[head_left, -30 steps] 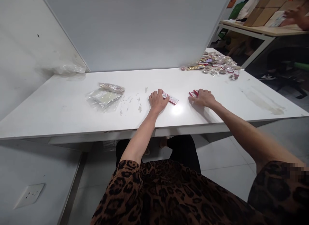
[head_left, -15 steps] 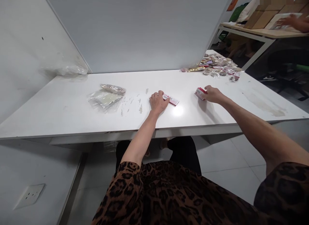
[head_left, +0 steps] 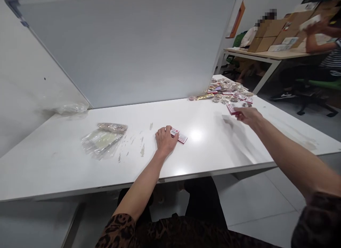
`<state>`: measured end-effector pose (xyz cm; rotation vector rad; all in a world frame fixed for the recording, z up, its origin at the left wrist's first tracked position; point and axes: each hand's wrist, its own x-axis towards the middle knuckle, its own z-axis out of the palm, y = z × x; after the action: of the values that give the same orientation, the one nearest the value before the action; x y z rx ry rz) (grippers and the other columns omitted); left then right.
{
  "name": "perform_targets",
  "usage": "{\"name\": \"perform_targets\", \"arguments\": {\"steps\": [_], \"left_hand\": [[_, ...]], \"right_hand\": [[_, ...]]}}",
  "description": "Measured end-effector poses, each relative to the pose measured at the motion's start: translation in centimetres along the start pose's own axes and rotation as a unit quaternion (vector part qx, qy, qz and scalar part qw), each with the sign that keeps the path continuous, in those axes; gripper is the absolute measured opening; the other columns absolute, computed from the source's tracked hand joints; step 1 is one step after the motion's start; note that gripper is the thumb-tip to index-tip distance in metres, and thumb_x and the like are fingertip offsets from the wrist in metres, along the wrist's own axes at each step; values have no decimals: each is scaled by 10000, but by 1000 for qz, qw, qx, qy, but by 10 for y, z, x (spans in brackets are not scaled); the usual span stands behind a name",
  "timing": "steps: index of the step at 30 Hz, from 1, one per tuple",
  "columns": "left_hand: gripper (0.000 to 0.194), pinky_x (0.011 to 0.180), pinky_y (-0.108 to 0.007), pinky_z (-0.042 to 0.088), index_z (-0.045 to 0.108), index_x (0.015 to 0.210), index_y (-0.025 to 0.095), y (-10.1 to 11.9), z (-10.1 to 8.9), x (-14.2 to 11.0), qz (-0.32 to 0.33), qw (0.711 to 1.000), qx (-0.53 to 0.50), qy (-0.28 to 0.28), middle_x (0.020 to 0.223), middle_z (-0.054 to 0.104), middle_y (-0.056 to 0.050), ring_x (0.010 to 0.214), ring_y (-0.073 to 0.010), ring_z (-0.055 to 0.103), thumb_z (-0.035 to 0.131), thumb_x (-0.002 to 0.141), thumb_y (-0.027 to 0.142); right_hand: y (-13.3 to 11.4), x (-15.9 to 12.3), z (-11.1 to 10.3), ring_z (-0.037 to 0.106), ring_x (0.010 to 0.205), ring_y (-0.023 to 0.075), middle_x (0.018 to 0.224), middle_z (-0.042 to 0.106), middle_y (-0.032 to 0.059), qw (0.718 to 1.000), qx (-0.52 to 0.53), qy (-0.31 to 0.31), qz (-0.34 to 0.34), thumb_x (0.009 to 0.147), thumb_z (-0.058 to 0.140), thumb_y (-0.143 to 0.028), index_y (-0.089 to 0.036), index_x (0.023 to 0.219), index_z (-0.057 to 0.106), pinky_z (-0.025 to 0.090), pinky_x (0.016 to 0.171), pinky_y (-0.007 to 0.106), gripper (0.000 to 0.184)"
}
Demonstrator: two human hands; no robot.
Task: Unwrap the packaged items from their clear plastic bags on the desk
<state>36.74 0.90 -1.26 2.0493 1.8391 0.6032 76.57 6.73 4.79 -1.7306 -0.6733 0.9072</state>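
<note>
My left hand (head_left: 166,141) rests on the white table with its fingers curled over a small red-and-white box (head_left: 182,139). The box lies flat and sticks out to the right past the thumb; a printed part with a barcode shows between thumb and fingers, and I cannot tell whether it is a second box. Off to the right, my right hand (head_left: 249,116) pinches another small red-and-white box (head_left: 231,109) by its right end. This box is held above the table, its shadow falling below it, just in front of a pile of small packaged items (head_left: 229,90).
Clear plastic bags (head_left: 102,141) and a wrapped bundle (head_left: 113,128) lie on the left of the table (head_left: 66,166). A whiteboard (head_left: 128,49) stands along the back. Beyond, cardboard boxes (head_left: 269,31) sit on another table, with people beside it.
My right hand has carried its box up and away to the right, nearer the pile. My left hand stays by its box. The head view has tilted upward.
</note>
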Motion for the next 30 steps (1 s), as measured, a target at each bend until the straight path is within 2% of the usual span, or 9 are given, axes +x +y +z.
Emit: {"name": "perform_targets", "arguments": {"steps": [3, 6, 9, 14, 16, 19, 23, 27, 30], "left_hand": [[316, 1140, -436, 408, 621, 1266, 255, 2, -2, 1, -5, 1000, 1, -12, 1316, 700, -99, 1303, -298, 590, 663, 1013, 440], [307, 1133, -422, 414, 619, 1255, 265, 4, -3, 1, -7, 1000, -1, -15, 1305, 703, -88, 1299, -282, 595, 668, 1012, 446], [316, 1144, -419, 403, 615, 1265, 261, 5, -4, 0, -5, 1000, 5, -18, 1314, 702, -84, 1308, -280, 589, 664, 1017, 451], [340, 1156, -417, 392, 599, 1281, 261, 8, -7, 0, -17, 1000, 3, -26, 1318, 702, -87, 1320, -284, 591, 672, 1011, 455], [374, 1153, -413, 399, 589, 1291, 264, 9, -9, 1, -30, 999, -6, -21, 1315, 706, -89, 1324, -284, 600, 702, 991, 459], [398, 1161, -422, 408, 579, 1294, 263, 8, -10, 6, -71, 997, -33, 10, 1341, 715, -96, 1345, -292, 610, 717, 984, 470], [350, 1159, -445, 434, 553, 1286, 261, 2, -9, 14, -128, 984, -110, 56, 1336, 745, -90, 1305, -284, 659, 634, 1044, 499], [313, 1080, -419, 503, 524, 1275, 273, -4, -7, 16, -127, 965, -215, 78, 1243, 768, -60, 1181, -242, 724, 544, 1093, 526], [318, 991, -374, 545, 505, 1275, 274, -6, -5, 16, -109, 943, -305, 79, 1155, 759, -44, 1061, -197, 740, 417, 1136, 546]], "right_hand": [[-39, 50, 34, 498, 584, 130, 658, 520, -14, 998, 35, 43, -37, 994, 572, -57, -254, 831, 520, 442, 513, 246, 261], [-47, 67, 67, 540, 683, 143, 730, 510, -5, 995, 58, 24, -74, 984, 632, -110, -264, 845, 516, 553, 662, 294, 238], [-20, 49, 92, 549, 712, 158, 775, 539, 7, 995, 39, -31, -82, 879, 784, -161, -263, 798, 537, 577, 719, 354, 280], [44, -29, 115, 643, 856, 221, 939, 697, 66, 982, -28, -163, -94, 816, 854, -297, -222, 916, 693, 567, 791, 403, 204], [57, -62, 122, 661, 953, 258, 1035, 738, 94, 957, -108, -226, -150, 850, 821, -409, -205, 1008, 726, 560, 881, 432, 274], [64, -104, 136, 661, 1116, 339, 1187, 750, 151, 878, -266, -298, -262, 919, 715, -566, -184, 1115, 738, 522, 1013, 499, 430], [61, -140, 159, 604, 1237, 424, 1284, 706, 211, 789, -398, -318, -343, 911, 717, -656, -186, 1187, 721, 498, 1044, 546, 546], [57, -160, 175, 638, 1121, 385, 1186, 704, 203, 728, -462, -341, -374, 962, 690, -496, -208, 1176, 676, 533, 921, 472, 359], [54, -165, 177, 665, 1017, 382, 1068, 725, 204, 703, -491, -351, -375, 963, 661, -339, -192, 1227, 622, 526, 875, 462, 305]]}}
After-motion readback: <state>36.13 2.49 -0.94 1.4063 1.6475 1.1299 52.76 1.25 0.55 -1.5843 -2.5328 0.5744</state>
